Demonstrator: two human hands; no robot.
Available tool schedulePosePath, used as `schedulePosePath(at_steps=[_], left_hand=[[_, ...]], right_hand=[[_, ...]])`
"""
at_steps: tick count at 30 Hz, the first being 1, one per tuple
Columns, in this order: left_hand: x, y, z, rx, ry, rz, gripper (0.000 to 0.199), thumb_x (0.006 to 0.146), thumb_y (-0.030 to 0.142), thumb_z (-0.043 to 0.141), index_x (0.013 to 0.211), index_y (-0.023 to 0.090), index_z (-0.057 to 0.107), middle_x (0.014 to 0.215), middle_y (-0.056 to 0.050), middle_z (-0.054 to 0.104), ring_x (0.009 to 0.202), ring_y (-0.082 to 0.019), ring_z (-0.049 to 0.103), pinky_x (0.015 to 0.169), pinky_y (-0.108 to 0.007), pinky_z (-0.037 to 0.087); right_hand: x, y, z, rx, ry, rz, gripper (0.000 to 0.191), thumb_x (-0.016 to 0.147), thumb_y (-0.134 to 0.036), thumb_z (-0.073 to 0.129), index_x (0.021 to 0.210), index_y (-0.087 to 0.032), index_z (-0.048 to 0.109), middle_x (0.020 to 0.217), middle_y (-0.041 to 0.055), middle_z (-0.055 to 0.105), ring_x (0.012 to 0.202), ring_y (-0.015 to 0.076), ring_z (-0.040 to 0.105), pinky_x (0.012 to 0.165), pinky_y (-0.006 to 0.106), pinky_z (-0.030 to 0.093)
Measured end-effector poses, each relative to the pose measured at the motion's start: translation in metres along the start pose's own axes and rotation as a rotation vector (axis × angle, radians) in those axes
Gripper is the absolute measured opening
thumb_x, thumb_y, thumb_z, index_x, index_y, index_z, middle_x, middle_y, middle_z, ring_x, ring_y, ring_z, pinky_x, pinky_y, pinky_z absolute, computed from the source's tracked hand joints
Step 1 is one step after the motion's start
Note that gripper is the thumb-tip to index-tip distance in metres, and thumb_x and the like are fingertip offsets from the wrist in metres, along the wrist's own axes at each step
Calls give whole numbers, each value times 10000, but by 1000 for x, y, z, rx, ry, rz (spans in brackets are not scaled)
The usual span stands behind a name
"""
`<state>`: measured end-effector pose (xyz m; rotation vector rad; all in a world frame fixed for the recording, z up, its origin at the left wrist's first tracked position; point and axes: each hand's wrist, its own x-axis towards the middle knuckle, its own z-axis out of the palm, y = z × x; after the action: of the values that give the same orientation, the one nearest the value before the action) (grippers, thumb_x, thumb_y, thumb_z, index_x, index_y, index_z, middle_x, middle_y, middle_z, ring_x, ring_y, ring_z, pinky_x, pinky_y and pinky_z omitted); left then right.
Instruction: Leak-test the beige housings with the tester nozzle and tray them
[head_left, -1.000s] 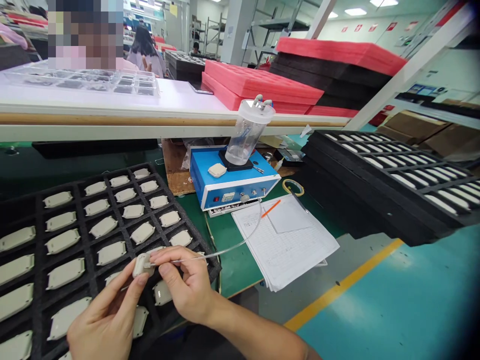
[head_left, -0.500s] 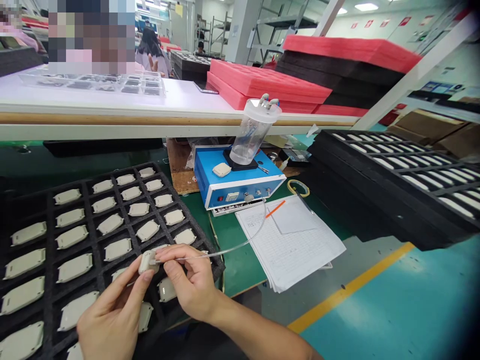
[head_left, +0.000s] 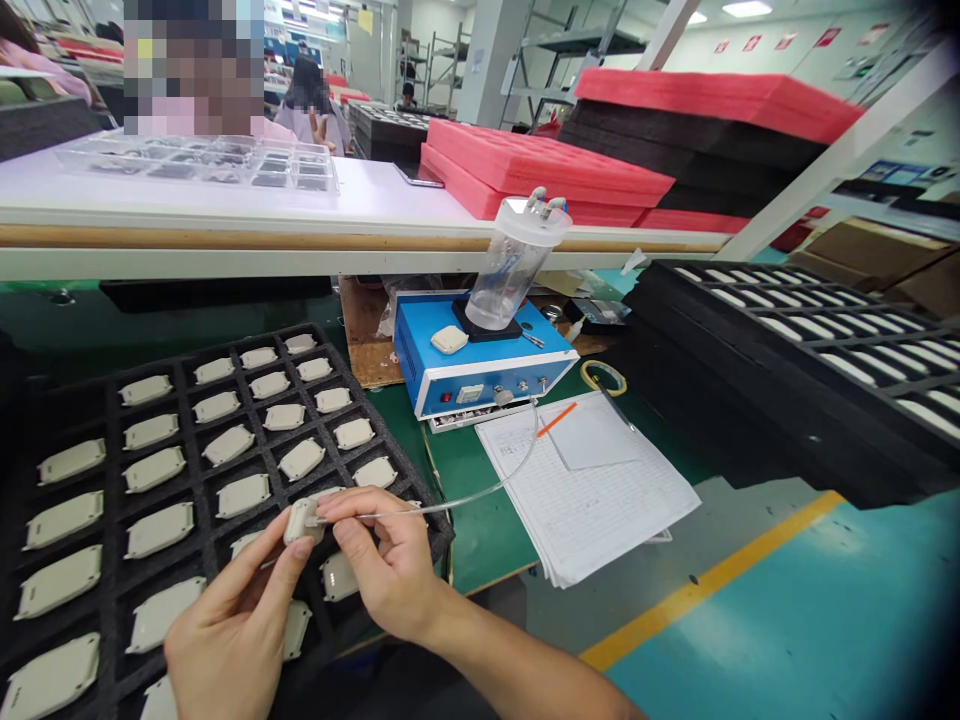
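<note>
Between the thumb and fingers of my left hand (head_left: 236,620) is a small pale plastic casing (head_left: 299,521), held tilted above the foam tray. My right hand (head_left: 394,565) pinches the end of a clear thin tube (head_left: 465,499), its tip against the casing's side; whether it goes inside I cannot tell. The tube runs back to the front of a blue machine (head_left: 487,365). Below both hands, the black foam tray (head_left: 204,480) holds many similar pale casings in its cells, such as one casing (head_left: 244,495) just left of my hands.
On the blue machine stand a clear cylinder (head_left: 510,275) and another pale casing (head_left: 449,340). Written sheets (head_left: 600,500) lie right of the tube, near a tape roll (head_left: 603,377). Stacked black trays (head_left: 757,400) rise at right. Red foam (head_left: 540,165) sits on the shelf; people sit beyond.
The view has shifted slightly, so the scene sits a little farther right. Both hands keep the same hold on the casing and tube.
</note>
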<state>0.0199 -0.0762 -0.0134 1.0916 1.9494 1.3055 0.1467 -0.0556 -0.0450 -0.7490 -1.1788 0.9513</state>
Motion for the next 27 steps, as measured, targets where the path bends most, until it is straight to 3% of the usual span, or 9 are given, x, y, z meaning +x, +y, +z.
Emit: schedulePosePath(at_steps=[7, 9, 11, 13, 15, 18, 20, 23, 27], left_hand=[[-2, -9, -1, 16, -10, 66, 461, 695, 529, 783, 1043, 230, 832, 992, -59, 836, 921, -300, 794, 846, -354, 634], [-3, -5, -8, 28, -63, 134, 440, 767, 523, 734, 1062, 209, 822, 960, -71, 834, 840, -277, 793, 768, -333, 632], [5, 2, -20, 93, -135, 252, 414, 883, 490, 633, 1125, 198, 797, 1041, -87, 824, 889, -267, 783, 804, -335, 618], [30, 11, -35, 241, -167, 397, 397, 979, 395, 503, 1212, 191, 753, 1203, -104, 780, 1095, -274, 733, 975, -364, 568], [69, 19, -49, 436, -144, 465, 401, 999, 272, 427, 1257, 177, 718, 1269, -123, 733, 1237, -285, 653, 1101, -406, 489], [142, 23, -62, 533, -59, 394, 397, 970, 150, 451, 1290, 117, 685, 1293, -174, 684, 1282, -314, 602, 1161, -465, 422], [187, 21, -62, 553, 1, 348, 391, 992, 166, 498, 1357, 102, 623, 1370, -190, 632, 1330, -320, 562, 1173, -512, 401], [233, 15, -60, 562, 32, 280, 395, 995, 331, 637, 1350, 159, 609, 1387, -141, 615, 1258, -300, 608, 1072, -549, 495], [259, 2, -62, 532, 17, 224, 398, 984, 374, 668, 1325, 174, 622, 1342, -121, 636, 1150, -267, 661, 963, -491, 574]], right_hand=[[0, -2, -2, -21, -13, 6, 157, 987, -285, 618, 997, -236, 767, 1033, 83, 797, 1028, 218, 764, 962, 380, 620], [-7, -9, -2, -41, 2, 33, 156, 990, -283, 617, 998, -246, 769, 1030, 73, 799, 1005, 207, 766, 938, 357, 625], [-15, -20, -6, -68, 19, 108, 162, 997, -295, 613, 1053, -259, 760, 1057, 67, 798, 1001, 201, 768, 913, 341, 632], [-22, -34, -15, -71, -33, 240, 210, 991, -331, 630, 1166, -267, 726, 1136, 81, 789, 1033, 216, 770, 908, 353, 642], [-27, -50, -27, -102, -242, 411, 289, 980, -373, 643, 1248, -278, 699, 1180, 101, 780, 1020, 239, 776, 850, 365, 661], [-35, -75, -48, -234, -645, 526, 264, 953, -398, 669, 1190, -318, 754, 1107, 96, 796, 952, 260, 782, 793, 382, 669], [-38, -87, -58, -311, -754, 490, 244, 933, -402, 690, 1151, -344, 782, 1065, 89, 801, 925, 266, 782, 795, 393, 669], [-33, -93, -66, -345, -697, 451, 254, 944, -437, 668, 1142, -331, 786, 1065, 90, 804, 929, 267, 782, 811, 397, 664], [2, -75, -69, -356, -476, 441, 298, 952, -487, 635, 1070, -249, 771, 1064, 102, 802, 957, 266, 769, 821, 375, 639]])
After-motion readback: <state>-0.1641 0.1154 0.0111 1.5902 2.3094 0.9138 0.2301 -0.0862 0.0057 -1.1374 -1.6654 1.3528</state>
